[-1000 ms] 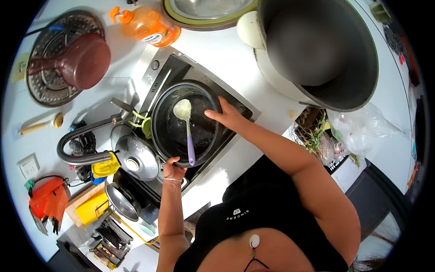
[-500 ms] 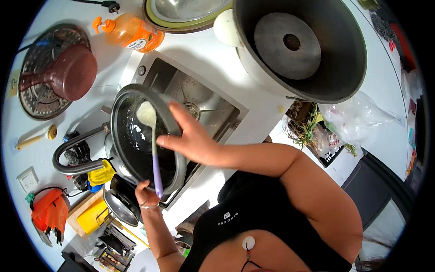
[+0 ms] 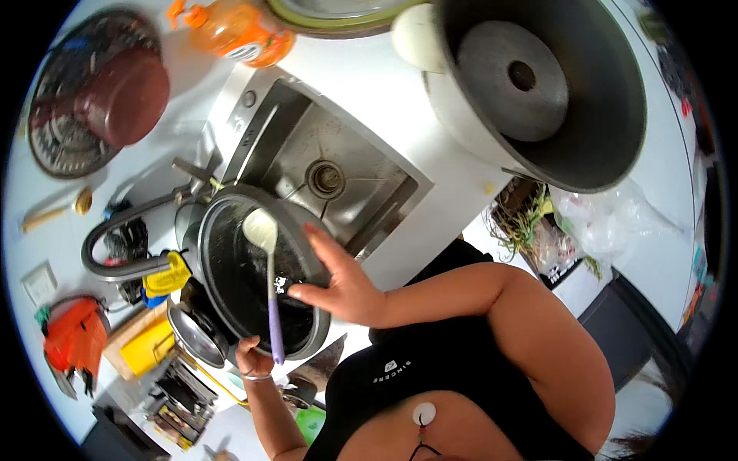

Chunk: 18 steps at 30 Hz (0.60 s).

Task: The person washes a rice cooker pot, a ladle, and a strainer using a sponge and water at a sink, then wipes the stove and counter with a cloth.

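A dark round pot [image 3: 223, 288] with a grey rim is tilted at the near-left side of the sink, held between my two hands. My right hand [image 3: 346, 296] grips its right rim, thumb inside and fingers along the outer wall. At the near rim my left hand [image 3: 252, 357] is closed on the edge, its fingers partly hidden under the pot. A spoon [image 3: 275, 307] with a pale bowl and a purple handle lies across the pot, the handle end sticking out over the near rim beside my left hand. The pot's inside looks wet and shiny.
The steel sink [image 3: 307, 146] lies beyond the pot, with a curved faucet [image 3: 96, 250] at left. A large deep pot [image 3: 615, 146] stands at the far right. An orange soap bottle [image 3: 246, 34], a maroon dipper [image 3: 127, 107] and a yellow cloth [image 3: 171, 275] are on the counter side.
My hands have brought the pot with the spoon nearer to my body, off the sink. More of the sink basin and its drain now shows. The view has shifted slightly.
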Available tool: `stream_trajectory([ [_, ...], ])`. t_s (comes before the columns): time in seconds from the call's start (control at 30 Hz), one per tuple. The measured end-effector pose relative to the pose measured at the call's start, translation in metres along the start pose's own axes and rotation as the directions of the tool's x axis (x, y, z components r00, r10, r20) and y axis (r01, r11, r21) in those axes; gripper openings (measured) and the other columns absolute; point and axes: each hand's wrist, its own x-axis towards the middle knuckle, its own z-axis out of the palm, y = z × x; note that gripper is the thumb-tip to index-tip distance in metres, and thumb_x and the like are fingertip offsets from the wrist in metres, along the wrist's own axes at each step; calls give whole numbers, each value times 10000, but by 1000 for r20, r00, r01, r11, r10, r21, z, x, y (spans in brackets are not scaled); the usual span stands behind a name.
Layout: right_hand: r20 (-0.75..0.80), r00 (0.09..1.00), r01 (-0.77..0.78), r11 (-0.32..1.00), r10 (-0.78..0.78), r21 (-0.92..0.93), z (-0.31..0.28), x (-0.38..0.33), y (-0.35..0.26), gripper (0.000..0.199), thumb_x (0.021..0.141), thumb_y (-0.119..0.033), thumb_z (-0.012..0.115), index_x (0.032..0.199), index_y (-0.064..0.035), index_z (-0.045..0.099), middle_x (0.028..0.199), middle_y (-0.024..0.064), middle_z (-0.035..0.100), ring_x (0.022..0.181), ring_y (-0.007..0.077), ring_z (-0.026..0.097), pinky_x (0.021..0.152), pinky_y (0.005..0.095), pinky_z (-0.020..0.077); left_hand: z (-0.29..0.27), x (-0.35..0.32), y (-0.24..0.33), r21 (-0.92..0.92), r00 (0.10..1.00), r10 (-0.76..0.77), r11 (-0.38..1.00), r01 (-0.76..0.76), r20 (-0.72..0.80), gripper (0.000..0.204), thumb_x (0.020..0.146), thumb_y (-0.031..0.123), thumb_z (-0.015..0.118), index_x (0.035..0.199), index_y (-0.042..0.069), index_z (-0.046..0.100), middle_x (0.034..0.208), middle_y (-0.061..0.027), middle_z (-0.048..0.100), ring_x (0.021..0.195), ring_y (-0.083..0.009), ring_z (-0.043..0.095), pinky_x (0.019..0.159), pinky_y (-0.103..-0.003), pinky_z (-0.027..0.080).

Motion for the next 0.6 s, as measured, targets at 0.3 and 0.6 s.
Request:
stream_trajectory([
  [0.3, -48, 972, -214, 950, 231, 226, -25, 37, -17, 614, 842, -58, 659, 1373, 0, 357, 1181, 79, 558, 1042, 136, 535, 903, 293, 450, 40, 59, -49, -127, 975, -119, 981, 144, 186, 278, 699, 7, 614, 971, -4, 668, 1006, -114, 678, 1003, -281, 616, 944, -441, 437],
  [0.6, -48, 971, -237, 968, 234, -82, -75, 113, 25, 406, 837, 38, 585, 1233, 3, 502, 1093, 43, 607, 971, 134, 562, 885, 267, 431, 78, 158, -116, -172, 955, -122, 970, 172, 269, 147, 737, 23, 635, 879, 53, 615, 780, -61, 636, 731, -264, 663, 604, -471, 515],
])
